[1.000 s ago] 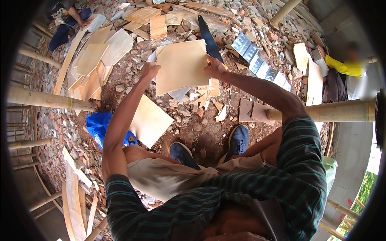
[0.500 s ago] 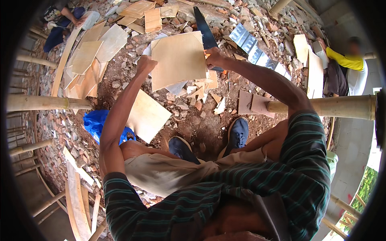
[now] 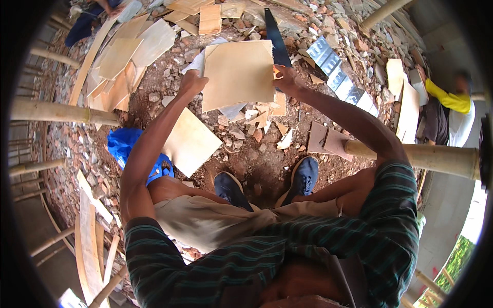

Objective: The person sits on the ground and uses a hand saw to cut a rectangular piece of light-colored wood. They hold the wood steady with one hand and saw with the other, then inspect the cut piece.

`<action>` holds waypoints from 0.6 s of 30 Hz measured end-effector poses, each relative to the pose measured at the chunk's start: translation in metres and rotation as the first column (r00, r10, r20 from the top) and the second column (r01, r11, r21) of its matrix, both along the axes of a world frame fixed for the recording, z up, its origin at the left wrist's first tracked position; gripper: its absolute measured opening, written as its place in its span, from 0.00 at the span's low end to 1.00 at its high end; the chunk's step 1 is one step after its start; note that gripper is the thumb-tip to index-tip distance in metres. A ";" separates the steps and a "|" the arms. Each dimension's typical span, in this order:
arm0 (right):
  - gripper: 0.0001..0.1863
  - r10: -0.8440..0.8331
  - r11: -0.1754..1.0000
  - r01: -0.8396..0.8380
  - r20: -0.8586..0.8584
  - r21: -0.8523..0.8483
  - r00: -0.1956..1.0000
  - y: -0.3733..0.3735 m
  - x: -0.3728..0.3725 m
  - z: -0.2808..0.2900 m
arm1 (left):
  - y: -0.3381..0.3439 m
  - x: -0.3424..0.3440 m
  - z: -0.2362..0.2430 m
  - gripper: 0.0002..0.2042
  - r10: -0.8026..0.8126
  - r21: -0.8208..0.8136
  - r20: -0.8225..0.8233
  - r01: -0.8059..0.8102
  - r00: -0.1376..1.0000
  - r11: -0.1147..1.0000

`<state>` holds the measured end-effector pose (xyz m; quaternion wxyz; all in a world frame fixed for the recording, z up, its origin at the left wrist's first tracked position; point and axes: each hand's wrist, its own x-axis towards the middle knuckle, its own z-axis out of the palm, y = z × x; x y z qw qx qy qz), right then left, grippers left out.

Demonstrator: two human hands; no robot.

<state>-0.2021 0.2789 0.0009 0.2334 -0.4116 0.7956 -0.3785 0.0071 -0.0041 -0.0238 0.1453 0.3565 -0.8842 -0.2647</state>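
Note:
A squarish, thin pale wooden board [image 3: 237, 74] is held up in front of me, its face toward me. My left hand [image 3: 193, 83] is closed on its left edge, the thumb lying on the near face. At the opposite edge, my right hand [image 3: 288, 80] is closed around the orange handle of a hand saw [image 3: 277, 38]. The dark blade points away from me, its flat side showing beside the board. Whether my right fingers also press the board's edge I cannot tell.
Broken bricks and rubble cover the ground. Another pale board [image 3: 192, 143] lies by a blue plastic bag [image 3: 123, 143]. A metal strip [image 3: 334, 72] rests at far right. Bamboo poles [image 3: 67, 112] [image 3: 421, 159] stand at both sides. A person in yellow sleeves [image 3: 454, 105] works at right, another at upper left.
The whole view has shifted and turned slightly. Both hands keep their holds, and the board and saw stay in nearly the same place relative to each other.

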 end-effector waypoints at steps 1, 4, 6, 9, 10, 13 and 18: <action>0.33 0.013 1.000 -0.013 0.019 0.003 1.000 0.000 0.002 0.003 | 0.003 0.005 0.008 0.18 -0.009 0.072 0.139 -0.001 0.990 0.997; 0.20 0.066 0.998 -0.065 0.035 -0.026 0.997 -0.006 0.003 0.001 | 0.019 0.023 0.031 0.23 -0.141 0.292 0.425 0.012 0.894 0.956; 0.22 0.091 0.985 -0.084 0.037 -0.150 0.995 -0.009 0.003 -0.007 | 0.038 0.036 0.036 0.22 -0.171 0.421 0.379 -0.005 0.909 0.907; 0.24 0.079 0.992 -0.072 0.064 -0.101 0.995 -0.010 0.002 -0.020 | 0.059 0.052 0.031 0.18 -0.216 0.146 0.170 0.192 0.961 0.970; 0.27 0.098 0.985 -0.086 0.076 -0.153 0.992 -0.008 0.002 -0.023 | 0.063 0.055 0.027 0.20 -0.217 0.160 0.171 0.190 0.961 0.969; 0.32 0.090 0.994 -0.079 0.141 -0.082 0.986 -0.005 0.002 -0.026 | 0.066 0.060 0.019 0.27 -0.170 0.396 0.050 0.137 0.984 0.908; 0.37 0.056 0.994 -0.090 -0.419 -0.062 0.906 -0.013 -0.015 -0.012 | 0.079 0.076 0.018 0.44 -0.200 0.135 0.137 0.181 0.970 0.974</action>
